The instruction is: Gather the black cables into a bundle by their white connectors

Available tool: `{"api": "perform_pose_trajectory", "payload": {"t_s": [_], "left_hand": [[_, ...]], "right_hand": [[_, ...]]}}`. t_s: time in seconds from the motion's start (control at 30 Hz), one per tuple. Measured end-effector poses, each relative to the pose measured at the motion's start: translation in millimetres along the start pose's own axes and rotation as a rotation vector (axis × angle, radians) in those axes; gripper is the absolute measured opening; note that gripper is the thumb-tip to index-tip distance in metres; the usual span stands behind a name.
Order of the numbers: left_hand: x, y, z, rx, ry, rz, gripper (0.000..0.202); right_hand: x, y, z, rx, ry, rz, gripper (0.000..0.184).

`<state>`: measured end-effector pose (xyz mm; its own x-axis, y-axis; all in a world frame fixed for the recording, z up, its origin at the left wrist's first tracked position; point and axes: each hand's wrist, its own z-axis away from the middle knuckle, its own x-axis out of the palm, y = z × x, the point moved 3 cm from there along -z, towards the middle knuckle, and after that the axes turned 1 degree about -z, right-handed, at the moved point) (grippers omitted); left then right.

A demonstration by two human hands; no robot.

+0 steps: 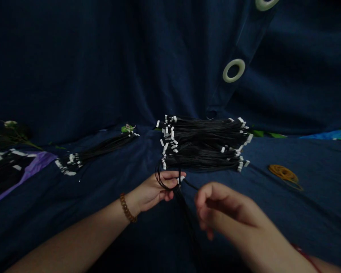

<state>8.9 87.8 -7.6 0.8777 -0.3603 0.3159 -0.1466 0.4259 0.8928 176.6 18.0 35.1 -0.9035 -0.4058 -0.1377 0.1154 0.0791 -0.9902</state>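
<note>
Black wire bundle (183, 212); long axis downward, pinched in left hand (152, 191)

left hand (150, 190) pinched closed, right hand (230, 210) raised and loosely curled

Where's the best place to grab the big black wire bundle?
Around the middle of the black wire bundle, coming from the near side: the wires lie parallel and compact there, while the white connectors splay at both ends and could snag.
</note>
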Motion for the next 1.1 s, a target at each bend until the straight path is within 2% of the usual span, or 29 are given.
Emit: {"api": "perform_pose_trajectory", "payload": {"t_s": [0.07, 0.17, 0.33, 0.5, 0.57, 0.63, 0.73, 0.83, 0.97, 1.1], "left_hand": [[-0.5, -0.8, -0.6, -0.010, 0.006, 0.003, 0.039], [-0.8, -1.7, -1.7, -0.027, 0.012, 0.005, 0.039], [0.2, -1.7, -3.9, -0.011, -0.008, -0.007, 0.036], [1.2, -0.4, -1.4, 0.015, 0.015, -0.011, 0.033], [1.1, 0.8, 0.2, 0.032, 0.014, -0.008, 0.033], [1.2, 1.8, 1.5, 0.045, -0.013, -0.004, 0.033], [2.5, 1.5, 2.3, 0.041, -0.095, 0.014, 0.034], [3.5, 0.1, 2.6, 0.037, -0.154, 0.042, 0.035], [4.2, -1.7, 2.6, 0.027, -0.173, 0.045, 0.036], [6.8, -0.6, 1.9, 0.044, -0.159, 0.036, 0.034]], "right_hand": [[-2.0, 7.9, -18.6, -0.056, -0.014, 0.128, 0.005], [-1.1, 24.3, -30.6, -0.142, -0.073, 0.389, 0.011], [1.3, 30.4, -27.5, -0.150, -0.115, 0.566, 0.017], [5.0, 25.2, -18.7, -0.249, -0.125, 1.019, 0.022], [4.3, 23.5, -17.5, -0.301, -0.088, 1.149, 0.027], [2.3, 20.9, -18.9, -0.306, -0.056, 1.108, 0.032], [2.0, 17.9, -24.2, -0.233, -0.121, 0.769, 0.024], [2.8, 17.2, -29.3, -0.164, -0.134, 0.501, 0.030], [1.9, 22.6, -31.8, -0.062, -0.106, 0.395, 0.027], [-0.3, 23.8, -33.2, -0.051, -0.067, 0.395, 0.024]]}}
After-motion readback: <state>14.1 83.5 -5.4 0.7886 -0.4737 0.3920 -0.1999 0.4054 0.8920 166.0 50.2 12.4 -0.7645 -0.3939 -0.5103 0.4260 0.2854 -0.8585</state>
